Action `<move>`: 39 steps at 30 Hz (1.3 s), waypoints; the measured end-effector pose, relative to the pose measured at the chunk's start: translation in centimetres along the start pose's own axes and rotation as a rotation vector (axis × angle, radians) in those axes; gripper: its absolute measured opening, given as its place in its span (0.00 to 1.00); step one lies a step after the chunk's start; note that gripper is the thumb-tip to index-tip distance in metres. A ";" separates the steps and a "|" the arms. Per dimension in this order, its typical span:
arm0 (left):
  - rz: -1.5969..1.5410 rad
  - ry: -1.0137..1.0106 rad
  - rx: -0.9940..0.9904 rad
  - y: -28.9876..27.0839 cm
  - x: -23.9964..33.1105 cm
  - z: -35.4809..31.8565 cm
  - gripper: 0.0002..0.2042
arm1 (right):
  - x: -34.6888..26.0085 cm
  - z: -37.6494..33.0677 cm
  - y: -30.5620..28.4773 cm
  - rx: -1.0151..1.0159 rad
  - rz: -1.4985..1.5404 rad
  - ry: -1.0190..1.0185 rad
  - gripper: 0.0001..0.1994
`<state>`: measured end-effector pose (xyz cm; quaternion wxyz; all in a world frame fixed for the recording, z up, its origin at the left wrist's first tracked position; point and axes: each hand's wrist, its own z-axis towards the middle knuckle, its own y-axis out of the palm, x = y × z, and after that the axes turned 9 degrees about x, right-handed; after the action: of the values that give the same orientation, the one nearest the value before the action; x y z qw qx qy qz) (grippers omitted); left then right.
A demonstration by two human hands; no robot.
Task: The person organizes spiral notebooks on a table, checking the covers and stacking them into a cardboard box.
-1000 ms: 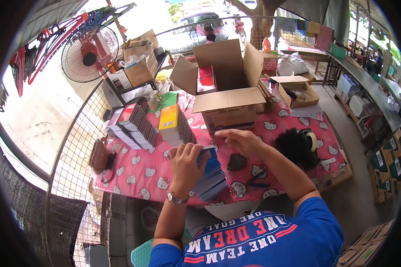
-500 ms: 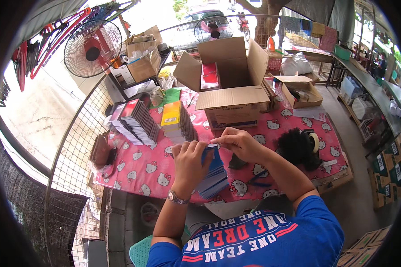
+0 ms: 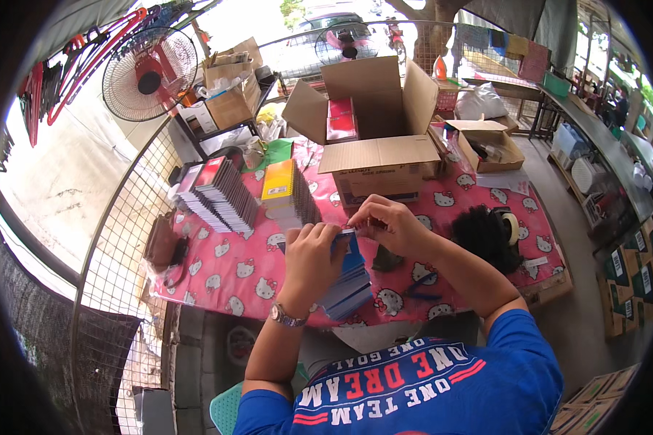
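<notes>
A stack of blue notebooks (image 3: 346, 290) stands on the pink patterned tablecloth (image 3: 228, 283), close to my body. My left hand (image 3: 312, 262) is curled over the far left end of the top blue notebook (image 3: 350, 254), gripping it. At that notebook's far right corner, my right hand (image 3: 386, 223) is closed in a pinch; whatever its fingertips hold is too small to make out. Beyond my left hand are a stack of yellow notebooks (image 3: 279, 185) and, farther left, stacks of red-covered notebooks (image 3: 214, 174) with spiral bindings.
An open cardboard box (image 3: 379, 185) with red notebooks (image 3: 341, 119) inside stands at the far middle. Right of my hands lie a black fluffy item (image 3: 475, 239), a tape roll (image 3: 513, 231) and a blue tool (image 3: 422, 288). A brown pouch (image 3: 163, 243) sits at the left edge.
My right hand's fingers have drawn in from a stretched pinch to a more curled one at the notebook corner. My left hand keeps its grip on the blue notebook.
</notes>
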<state>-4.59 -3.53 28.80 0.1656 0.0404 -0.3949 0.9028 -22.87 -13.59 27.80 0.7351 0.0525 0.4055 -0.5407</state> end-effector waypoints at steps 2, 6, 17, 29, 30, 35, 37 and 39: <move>-0.012 0.017 0.014 0.1 0.0 0.0 0.08 | -0.2 0.0 -0.1 0.013 0.017 0.057 0.07; -0.024 0.016 0.029 0.0 0.0 -0.2 0.08 | -0.7 0.2 -0.4 0.042 0.027 0.097 0.11; -0.067 0.036 -0.031 -0.6 0.1 0.1 0.08 | 0.4 0.5 -1.0 -0.126 0.014 -0.031 0.19; 0.032 0.035 -0.032 0.1 0.4 0.1 0.08 | -1.3 0.3 -1.3 -0.050 -0.194 -0.081 0.13; 0.028 0.040 -0.033 0.0 0.4 0.2 0.08 | -1.2 0.4 -1.6 -0.058 -0.154 -0.095 0.13; 0.000 0.069 -0.072 0.1 -0.4 0.4 0.08 | 0.1 -0.1 -1.8 -0.070 -0.104 -0.188 0.13; -0.019 0.088 -0.069 0.3 -0.9 0.3 0.08 | 0.4 -0.5 -1.7 -0.099 0.194 0.107 0.15; -0.036 0.112 -0.069 0.3 -1.1 0.3 0.08 | 0.6 -0.6 -1.6 -0.139 0.289 0.289 0.15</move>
<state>-3.68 -4.21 28.54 0.2049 -0.0090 -0.4152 0.8863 -24.52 -14.40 27.54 0.7413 0.1363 0.5311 -0.3871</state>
